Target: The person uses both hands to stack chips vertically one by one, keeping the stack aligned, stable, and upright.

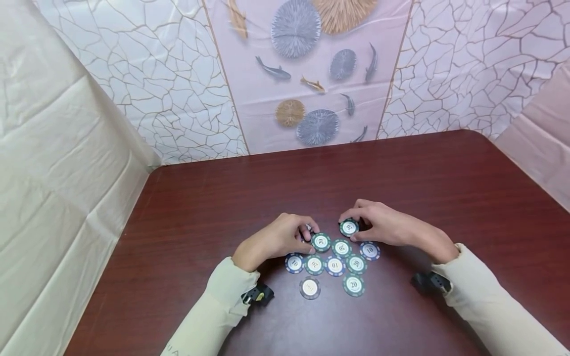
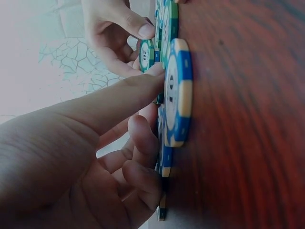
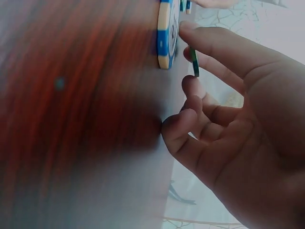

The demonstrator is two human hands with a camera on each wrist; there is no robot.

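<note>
My left hand (image 1: 285,235) pinches a green-edged 20 poker chip (image 1: 320,242) by its left side, thumb at the near edge and forefinger at the far edge. Another green-edged 20 poker chip (image 1: 349,227) is held between the thumb and fingers of my right hand (image 1: 387,222). Just below the left thumb lies a blue-edged 10 chip (image 1: 294,263), large in the left wrist view. A second blue-edged chip (image 1: 370,250) lies under the right wrist side. Between the hands is a green 20 chip (image 1: 341,248). Part of another chip shows behind the left fingers.
Nearer me lie a green chip (image 1: 314,264), a blue 10 chip (image 1: 335,265) and another green chip (image 1: 356,264), close together. A grey-edged 100 chip (image 1: 309,288) and a green 20 chip (image 1: 354,285) sit in front of them. The dark red table (image 1: 213,193) meets patterned cloth at the back.
</note>
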